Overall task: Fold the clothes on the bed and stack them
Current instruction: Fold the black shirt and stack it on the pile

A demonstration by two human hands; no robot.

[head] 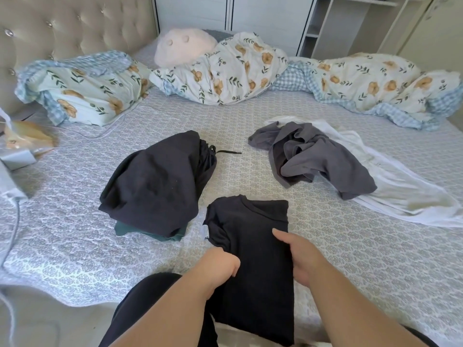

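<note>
Folded stack [152, 181]: dark garments over a green one, left-centre on the bed [325, 246].
Left hand [220, 265]: grip curled on the black shirt [253, 249].
Right hand [298, 256]: grip holding the shirt's right edge.
Grey garment [315, 159]: crumpled on white cloth [400, 196], right.

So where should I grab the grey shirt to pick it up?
Judging by its pose, grab the grey shirt at its near edge, coming from your right. It lies crumpled on the white cloth, so pinch only the grey folds sticking up on top, or the white one may lift too. Both hands are busy holding the black shirt.
</note>
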